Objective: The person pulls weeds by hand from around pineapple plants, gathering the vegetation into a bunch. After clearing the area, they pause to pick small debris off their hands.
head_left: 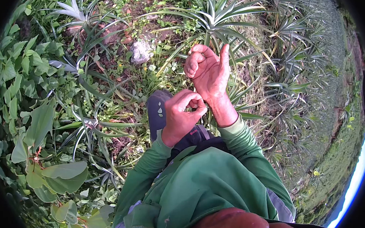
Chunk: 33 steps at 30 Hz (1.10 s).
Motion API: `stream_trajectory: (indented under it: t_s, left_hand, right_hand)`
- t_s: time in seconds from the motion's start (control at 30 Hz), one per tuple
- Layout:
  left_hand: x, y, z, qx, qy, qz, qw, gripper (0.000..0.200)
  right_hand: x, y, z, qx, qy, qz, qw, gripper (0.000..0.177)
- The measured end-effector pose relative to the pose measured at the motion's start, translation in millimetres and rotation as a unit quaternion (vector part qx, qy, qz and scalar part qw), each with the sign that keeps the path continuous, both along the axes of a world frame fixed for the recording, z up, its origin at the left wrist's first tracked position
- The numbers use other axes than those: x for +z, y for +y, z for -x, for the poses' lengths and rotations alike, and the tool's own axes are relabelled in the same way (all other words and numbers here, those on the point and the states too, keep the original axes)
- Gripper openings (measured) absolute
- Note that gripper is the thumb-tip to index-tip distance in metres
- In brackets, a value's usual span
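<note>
My left hand [184,115] is closed in a pinch, thumb and forefinger meeting in a ring. Its fingertips are right beside the heel of my right hand; anything between them is too small or hidden to make out. My right hand [209,73] is turned palm up with the thumb stretched out and the other fingers partly curled. No object shows in that palm. Both arms are in green sleeves [244,141]. Just beyond my right hand grows a spiky pineapple plant [212,19].
A dark shoe [156,111] stands on the weedy ground left of my hands. A pale rock [141,51] lies ahead. Rows of spiky plants [289,30] run along the right, and a broad-leaved shrub [66,173] is close on the left.
</note>
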<state>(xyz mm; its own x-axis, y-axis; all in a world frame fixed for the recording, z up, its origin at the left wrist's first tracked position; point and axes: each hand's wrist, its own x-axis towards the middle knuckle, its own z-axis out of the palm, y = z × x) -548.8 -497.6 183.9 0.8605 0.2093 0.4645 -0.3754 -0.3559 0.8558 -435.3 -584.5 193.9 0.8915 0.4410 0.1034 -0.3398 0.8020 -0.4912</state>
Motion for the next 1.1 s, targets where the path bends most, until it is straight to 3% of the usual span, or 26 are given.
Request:
stream_trajectory:
  t_s: [1.1]
  left_hand:
    - [4.7,8.2,7.7,0.006,0.017,0.005,1.0,0.016]
  right_hand:
    - [2.2,9.0,7.2,-0.004,-0.031,0.018,0.999,0.079]
